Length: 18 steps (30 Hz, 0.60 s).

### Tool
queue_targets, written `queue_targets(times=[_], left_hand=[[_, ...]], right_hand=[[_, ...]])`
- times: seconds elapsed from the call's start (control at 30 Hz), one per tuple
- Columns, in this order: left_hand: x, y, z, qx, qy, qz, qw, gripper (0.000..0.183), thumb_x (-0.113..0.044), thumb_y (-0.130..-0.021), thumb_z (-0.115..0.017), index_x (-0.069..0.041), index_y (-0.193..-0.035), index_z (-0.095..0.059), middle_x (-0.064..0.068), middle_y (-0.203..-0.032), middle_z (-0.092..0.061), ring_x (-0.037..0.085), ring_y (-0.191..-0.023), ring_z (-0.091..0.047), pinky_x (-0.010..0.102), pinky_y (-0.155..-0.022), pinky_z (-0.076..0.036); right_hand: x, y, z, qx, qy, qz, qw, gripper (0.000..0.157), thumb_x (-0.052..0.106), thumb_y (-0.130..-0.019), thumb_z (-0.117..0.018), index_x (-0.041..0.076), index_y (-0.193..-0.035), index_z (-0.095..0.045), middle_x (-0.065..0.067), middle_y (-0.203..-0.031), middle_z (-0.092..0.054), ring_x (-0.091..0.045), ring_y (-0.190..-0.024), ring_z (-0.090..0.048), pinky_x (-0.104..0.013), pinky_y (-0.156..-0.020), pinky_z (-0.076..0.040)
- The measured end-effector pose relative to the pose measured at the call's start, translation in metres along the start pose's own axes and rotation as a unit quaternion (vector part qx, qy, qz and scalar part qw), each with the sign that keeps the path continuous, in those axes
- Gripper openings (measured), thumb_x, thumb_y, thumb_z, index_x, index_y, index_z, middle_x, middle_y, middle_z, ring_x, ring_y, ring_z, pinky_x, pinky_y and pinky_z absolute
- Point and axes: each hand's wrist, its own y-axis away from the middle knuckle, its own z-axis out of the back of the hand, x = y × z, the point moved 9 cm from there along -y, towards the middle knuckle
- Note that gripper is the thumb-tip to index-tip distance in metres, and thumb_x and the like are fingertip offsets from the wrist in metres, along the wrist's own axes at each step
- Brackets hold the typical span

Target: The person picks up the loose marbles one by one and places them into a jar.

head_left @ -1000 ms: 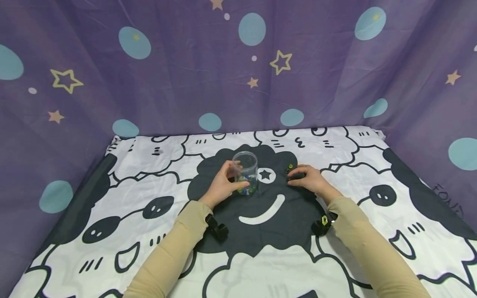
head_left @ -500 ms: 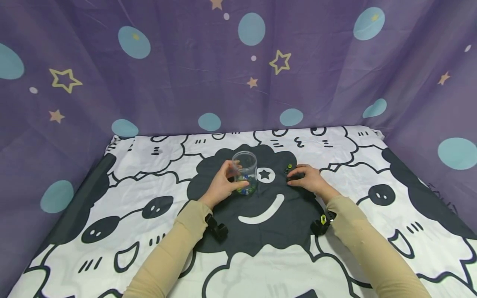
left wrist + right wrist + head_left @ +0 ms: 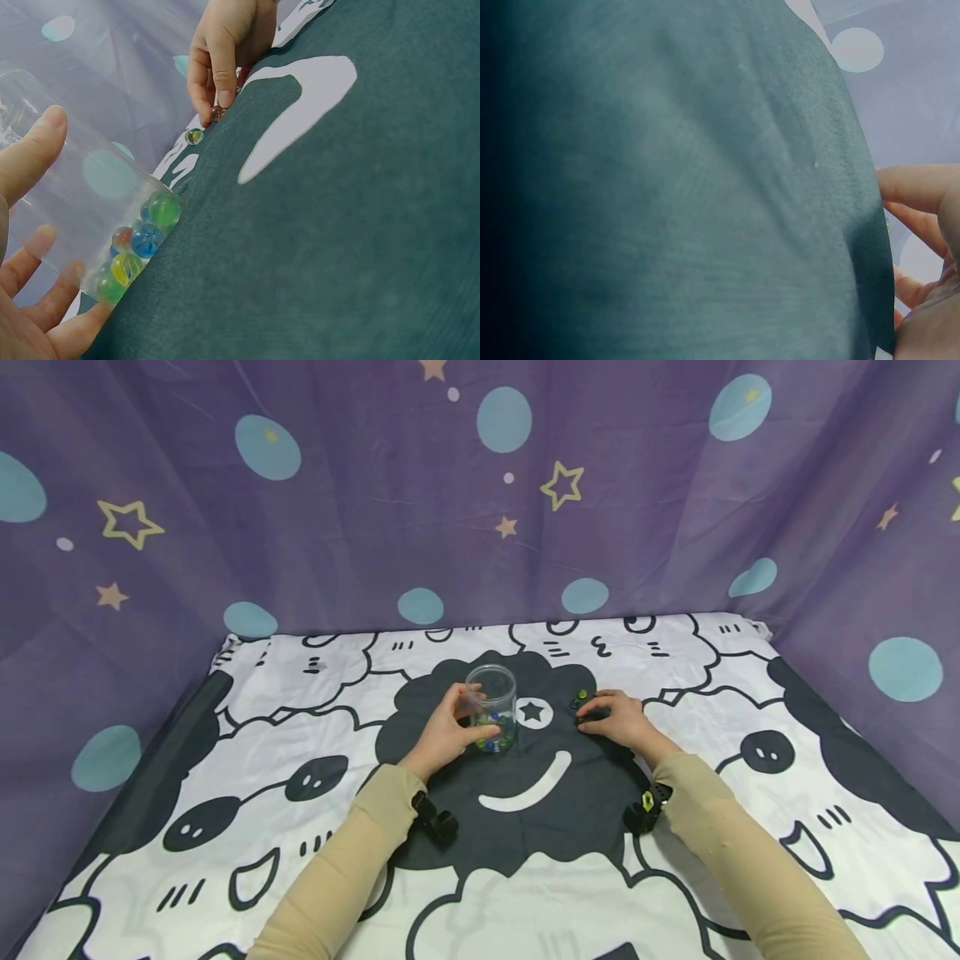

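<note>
My left hand [image 3: 442, 735] grips a clear jar [image 3: 492, 693] that stands upright on the dark part of the cloth, thumb on the near side and fingers behind. Several glass marbles [image 3: 146, 238], green, blue, yellow and reddish, lie at the jar's bottom. To the right, my right hand [image 3: 621, 720] is low over the cloth. Its thumb and fingertips pinch a reddish marble [image 3: 217, 113], best seen in the left wrist view. Just beyond those fingertips lie a green marble [image 3: 582, 695] and a darker marble [image 3: 575, 703]. The right wrist view hides the fingertips behind the cloth.
A white cloth [image 3: 570, 906] with black cartoon drawings covers the table. Behind it and at both sides hangs a purple curtain [image 3: 337, 552] with stars and blue dots. Each wrist wears a black camera mount [image 3: 442, 827].
The head view has shifted very slightly. Both hands and the jar stay where they were, with only a tiny movement of the right fingertips.
</note>
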Motion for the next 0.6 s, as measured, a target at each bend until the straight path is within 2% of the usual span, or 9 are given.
queue_targets(times=[0.23, 0.6], left_hand=[[-0.0006, 0.0008, 0.0003, 0.003, 0.005, -0.002, 1.0000, 0.066, -0.015, -0.083, -0.075, -0.008, -0.138, -0.038, 0.012, -0.135, -0.045, 0.032, -0.128, -0.045, 0.045, -0.098, -0.048], [-0.0011, 0.0015, 0.0007, -0.002, -0.002, -0.006, 1.0000, 0.067, -0.015, -0.083, -0.075, -0.008, -0.138, -0.038, 0.010, -0.132, -0.048, 0.031, -0.126, -0.047, 0.044, -0.095, -0.050]], right_hand=[[-0.0013, -0.0022, -0.0004, -0.006, 0.019, -0.003, 1.000, 0.019, 0.012, -0.082, -0.072, 0.003, -0.099, -0.072, -0.028, -0.137, -0.042, -0.045, -0.128, -0.034, -0.060, -0.105, -0.018], [-0.0039, -0.0025, -0.0008, -0.003, 0.008, -0.021, 1.000, 0.019, 0.014, -0.082, -0.073, 0.004, -0.098, -0.072, -0.027, -0.138, -0.040, -0.051, -0.126, -0.029, -0.063, -0.101, -0.021]])
